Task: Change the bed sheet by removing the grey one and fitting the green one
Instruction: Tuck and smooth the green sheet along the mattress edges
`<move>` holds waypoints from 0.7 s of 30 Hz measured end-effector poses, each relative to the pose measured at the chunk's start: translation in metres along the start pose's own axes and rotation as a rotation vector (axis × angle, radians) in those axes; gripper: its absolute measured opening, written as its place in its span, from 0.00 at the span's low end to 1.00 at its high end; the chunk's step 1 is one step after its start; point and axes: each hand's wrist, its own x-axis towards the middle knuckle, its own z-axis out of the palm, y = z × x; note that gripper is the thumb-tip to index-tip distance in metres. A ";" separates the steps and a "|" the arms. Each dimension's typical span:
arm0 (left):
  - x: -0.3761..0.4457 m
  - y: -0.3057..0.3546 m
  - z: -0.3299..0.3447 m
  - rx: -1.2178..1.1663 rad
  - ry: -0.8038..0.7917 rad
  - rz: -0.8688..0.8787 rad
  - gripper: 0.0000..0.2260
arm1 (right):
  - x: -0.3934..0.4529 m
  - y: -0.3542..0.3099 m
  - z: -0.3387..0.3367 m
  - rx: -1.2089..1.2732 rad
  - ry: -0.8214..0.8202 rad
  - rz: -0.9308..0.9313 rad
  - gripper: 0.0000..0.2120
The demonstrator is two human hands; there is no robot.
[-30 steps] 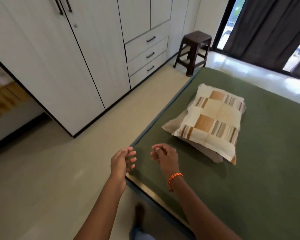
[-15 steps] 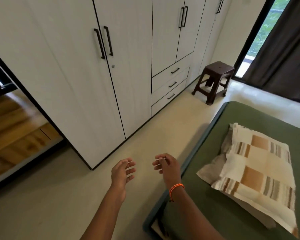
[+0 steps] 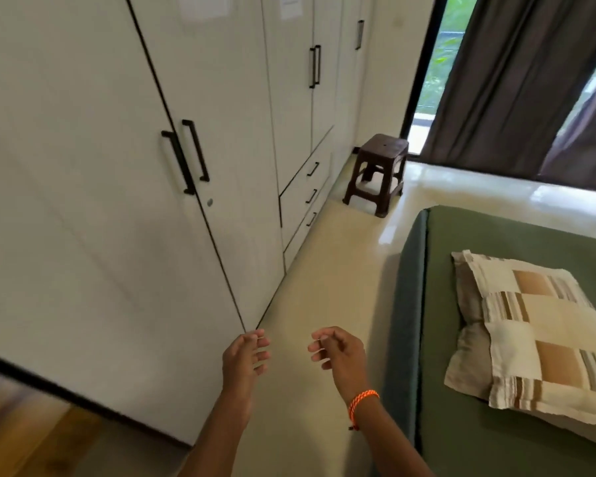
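Head view looks down past both bare hands to a pale floor [image 3: 324, 270] beside the bed [image 3: 406, 304]. Left hand [image 3: 243, 359] and right hand [image 3: 338, 352] hang side by side over the floor, near each other but apart, and neither touches cloth. Each hand's fingers [image 3: 260, 354] are loosely curled with gaps between them, gripping nothing; that relaxed pose suits someone walking or pausing rather than tucking.

On the bed, the green sheet [image 3: 496, 449] lies smooth over the top and wraps down the near side and far corner, which suggests it is already fitted, at least along the edges in view. No grey sheet shows anywhere here, so it has probably been carried off. A checked pillow [image 3: 537, 342] rests on a plainer one [image 3: 468, 304] near this edge of the bed, touching the sheet, likely put there once the sheet was flat.

White wardrobe [image 3: 117, 201] doors run along the left, close to the bed, leaving a narrow aisle where the hands are. A brown stool [image 3: 377, 170] stands at the aisle's far end by the curtain [image 3: 516, 80]. Judging by this, the task looks nearly or wholly done; unseen corners may need checking.
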 end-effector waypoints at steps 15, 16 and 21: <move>0.224 0.101 0.121 0.129 -0.240 -0.014 0.10 | 0.249 -0.056 0.000 0.098 0.315 0.001 0.12; 0.244 0.109 0.134 0.134 -0.227 -0.024 0.10 | 0.273 -0.059 -0.003 0.111 0.328 0.013 0.12; 0.333 0.167 0.234 0.129 -0.262 -0.013 0.09 | 0.401 -0.097 -0.040 0.126 0.366 0.014 0.12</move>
